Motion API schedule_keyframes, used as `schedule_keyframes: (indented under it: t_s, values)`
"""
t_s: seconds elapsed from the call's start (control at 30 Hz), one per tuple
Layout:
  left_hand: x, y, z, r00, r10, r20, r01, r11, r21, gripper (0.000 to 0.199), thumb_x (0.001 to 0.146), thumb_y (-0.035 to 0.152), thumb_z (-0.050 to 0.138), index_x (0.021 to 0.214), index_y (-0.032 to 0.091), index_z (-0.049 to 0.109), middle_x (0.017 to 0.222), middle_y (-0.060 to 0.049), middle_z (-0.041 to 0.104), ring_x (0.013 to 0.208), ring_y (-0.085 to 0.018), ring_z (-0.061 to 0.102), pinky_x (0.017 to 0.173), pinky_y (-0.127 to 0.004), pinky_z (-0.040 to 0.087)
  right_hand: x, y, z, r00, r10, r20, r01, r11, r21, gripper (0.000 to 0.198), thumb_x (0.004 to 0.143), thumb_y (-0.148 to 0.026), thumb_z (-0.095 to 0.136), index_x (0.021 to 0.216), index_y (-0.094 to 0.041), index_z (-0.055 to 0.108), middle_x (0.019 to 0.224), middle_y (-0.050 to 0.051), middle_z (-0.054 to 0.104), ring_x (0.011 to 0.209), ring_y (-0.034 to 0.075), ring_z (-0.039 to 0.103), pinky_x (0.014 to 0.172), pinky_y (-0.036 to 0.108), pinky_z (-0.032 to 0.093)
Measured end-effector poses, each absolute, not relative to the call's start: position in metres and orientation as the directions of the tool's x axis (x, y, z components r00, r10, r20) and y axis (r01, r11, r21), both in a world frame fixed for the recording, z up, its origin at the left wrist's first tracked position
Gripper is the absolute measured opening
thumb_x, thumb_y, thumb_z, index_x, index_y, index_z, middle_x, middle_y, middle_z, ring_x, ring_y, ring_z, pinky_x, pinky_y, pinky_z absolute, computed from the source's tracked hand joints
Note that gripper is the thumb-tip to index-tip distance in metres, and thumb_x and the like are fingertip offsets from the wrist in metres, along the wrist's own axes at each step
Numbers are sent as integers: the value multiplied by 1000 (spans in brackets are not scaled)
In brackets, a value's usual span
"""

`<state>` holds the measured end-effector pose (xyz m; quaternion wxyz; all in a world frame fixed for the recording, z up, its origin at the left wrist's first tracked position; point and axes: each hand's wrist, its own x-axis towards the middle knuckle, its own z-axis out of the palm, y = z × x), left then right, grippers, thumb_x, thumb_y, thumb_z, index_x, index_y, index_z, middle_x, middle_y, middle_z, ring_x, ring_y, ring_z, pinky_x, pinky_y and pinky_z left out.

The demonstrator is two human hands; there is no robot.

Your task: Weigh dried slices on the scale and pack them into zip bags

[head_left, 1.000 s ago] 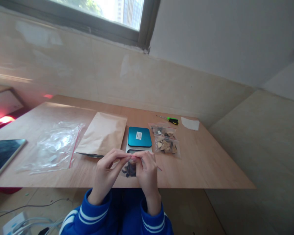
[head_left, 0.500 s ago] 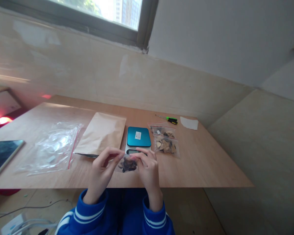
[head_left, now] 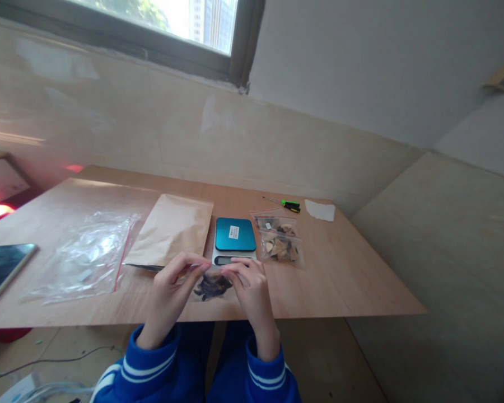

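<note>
Between my hands, near the table's front edge, is a small clear zip bag (head_left: 212, 284) with dark dried pieces in it. My left hand (head_left: 175, 285) pinches the bag's top edge on the left, thumb against fingers. On the right, my right hand (head_left: 251, 288) pinches the same edge. Just beyond the bag lies a digital scale (head_left: 236, 235) with a teal plate and a small display, partly behind my right fingers. Right of the scale, several filled zip bags (head_left: 282, 249) overlap, the nearest holding tan and dark dried slices.
Left of the scale lies a brown paper pouch (head_left: 172, 226), then a large clear plastic bag (head_left: 84, 257) with a red seal line. A dark-screened tablet (head_left: 6, 268) is at the left edge. Farther back are a green-and-black screwdriver (head_left: 291, 205) and a white paper scrap (head_left: 320, 210).
The small bag has dropped slightly and shows more of its dark contents, with both hands still pinching its top edge. The camera view has shifted a little.
</note>
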<state>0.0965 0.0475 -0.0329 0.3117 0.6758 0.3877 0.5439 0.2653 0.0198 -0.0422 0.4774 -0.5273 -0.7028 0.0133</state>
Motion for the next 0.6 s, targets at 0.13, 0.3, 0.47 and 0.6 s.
schedule_keyframes:
  t_s: [0.13,0.3,0.47,0.6]
  values:
    - [94,52,-32,148,858,491,186,-512,839,13,87,25,60,78,20,68,78,-1,69,75,-14,65,68,-23,53,269,17,-42,21,763,646,718,438,-540,21,91,-16,59,77,-24,71,79,1,75,86,18,69,82,35,46]
    - [98,52,-28,150,874,462,182,-483,856,17,86,33,61,76,20,68,76,-2,69,74,-16,65,65,-24,53,265,15,-40,45,744,667,699,454,-553,24,94,-14,55,76,-22,68,77,-1,75,82,17,71,82,35,43]
    - [93,51,-32,44,897,440,248,-437,865,20,85,39,62,81,21,68,77,-1,69,74,-15,65,67,-23,52,272,17,-44,22,772,636,732,421,-536,13,91,-25,61,84,-24,72,81,1,75,84,19,68,80,34,44]
    - [84,50,-34,2,904,427,297,-408,863,22,85,42,63,80,21,69,77,0,69,76,-15,64,68,-24,50,276,16,-47,33,770,637,721,423,-549,23,93,-18,57,73,-23,69,74,0,73,72,16,67,79,34,42]
